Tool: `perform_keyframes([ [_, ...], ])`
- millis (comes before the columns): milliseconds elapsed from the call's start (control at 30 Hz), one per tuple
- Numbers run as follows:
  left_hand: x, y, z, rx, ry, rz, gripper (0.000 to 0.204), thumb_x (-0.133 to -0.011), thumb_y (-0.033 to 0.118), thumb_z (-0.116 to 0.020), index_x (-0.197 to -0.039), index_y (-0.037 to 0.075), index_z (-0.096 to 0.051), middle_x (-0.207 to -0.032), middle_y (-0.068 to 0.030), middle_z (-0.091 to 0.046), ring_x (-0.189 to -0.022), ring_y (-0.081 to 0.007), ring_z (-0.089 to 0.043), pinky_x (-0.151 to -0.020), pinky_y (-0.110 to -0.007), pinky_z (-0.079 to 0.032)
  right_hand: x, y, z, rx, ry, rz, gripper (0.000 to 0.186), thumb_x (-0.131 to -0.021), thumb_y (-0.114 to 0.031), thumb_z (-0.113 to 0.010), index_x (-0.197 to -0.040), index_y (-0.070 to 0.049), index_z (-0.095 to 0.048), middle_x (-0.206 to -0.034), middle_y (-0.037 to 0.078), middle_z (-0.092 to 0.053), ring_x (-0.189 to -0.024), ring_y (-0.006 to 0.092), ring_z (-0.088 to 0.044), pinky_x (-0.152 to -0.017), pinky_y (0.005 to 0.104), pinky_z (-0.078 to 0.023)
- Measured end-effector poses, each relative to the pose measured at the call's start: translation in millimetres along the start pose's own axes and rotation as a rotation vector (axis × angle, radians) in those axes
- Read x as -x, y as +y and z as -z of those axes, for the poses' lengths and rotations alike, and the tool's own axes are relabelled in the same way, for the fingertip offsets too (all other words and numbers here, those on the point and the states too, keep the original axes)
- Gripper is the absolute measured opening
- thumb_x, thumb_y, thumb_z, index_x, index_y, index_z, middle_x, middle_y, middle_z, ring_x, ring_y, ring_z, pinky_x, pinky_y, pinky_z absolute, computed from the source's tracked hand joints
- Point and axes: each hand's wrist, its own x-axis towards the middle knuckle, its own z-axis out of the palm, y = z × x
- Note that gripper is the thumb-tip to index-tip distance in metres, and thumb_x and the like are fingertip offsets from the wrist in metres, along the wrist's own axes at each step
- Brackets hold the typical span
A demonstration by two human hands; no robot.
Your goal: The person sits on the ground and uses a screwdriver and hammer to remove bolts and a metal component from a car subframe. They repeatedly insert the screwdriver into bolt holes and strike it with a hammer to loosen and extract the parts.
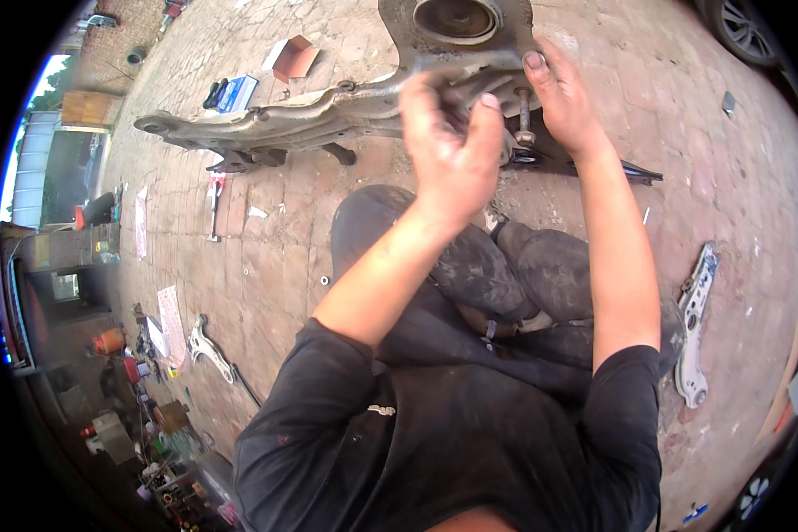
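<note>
A long grey metal car subframe [328, 111] stands on the paving before me, with a large round bushing [457, 18] at its upper right part. My left hand [452, 164] is in front of the subframe, thumb and fingers apart. Its fingertips are smeared by motion, and I see nothing in it. Against the right edge below the bushing rests my right hand [567, 106], fingers stretched upward and thumb beside them. Between the hands, a bolt [524, 115] points downward out of the subframe. A dark flat metal part [629, 168] lies behind my right wrist.
Pale control arms lie on the ground, one at right [696, 328] and one at left [211, 346]. An open cardboard box [291, 58] and a blue box [237, 92] sit beyond the subframe. Tools and clutter line the left side. A car wheel [747, 31] stands far right.
</note>
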Motion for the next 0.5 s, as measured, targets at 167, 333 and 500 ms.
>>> perform_keyframes([
  [167,-110,9,20,-0.157,0.182,-0.544,0.039,-0.096,0.02,-0.061,-0.126,-0.002,-0.052,-0.111,-0.0116,-0.06,-0.102,-0.0188,-0.056,-0.094,-0.033,-0.044,1,-40,-1,0.112,0.056,0.205,0.066,-0.1,-0.052,-0.054,-0.134,0.004,-0.053,-0.111,0.014,-0.063,-0.102,0.0249,-0.058,-0.091,0.0363,-0.044],
  [333,-139,-39,44,0.408,-0.257,0.282,0.07,-0.098,0.052,-0.056,-0.139,-0.004,-0.047,-0.135,-0.0154,-0.055,-0.123,-0.0217,-0.052,-0.105,-0.035,-0.041,1,-40,-6,0.068,0.029,0.182,0.067,-0.097,-0.056,-0.057,-0.131,0.003,-0.056,-0.112,0.016,-0.065,-0.103,0.0246,-0.059,-0.092,0.0358,-0.046],
  [500,-121,-37,40,0.147,-0.519,0.116,0.067,-0.092,0.055,-0.066,-0.13,0.0,-0.06,-0.123,-0.0097,-0.067,-0.11,-0.0183,-0.062,-0.098,-0.036,-0.048,4,-33,-5,0.069,0.007,0.149,0.083,-0.092,-0.062,-0.061,-0.136,0.007,-0.051,-0.128,0.022,-0.062,-0.121,0.0287,-0.057,-0.103,0.038,-0.043],
])
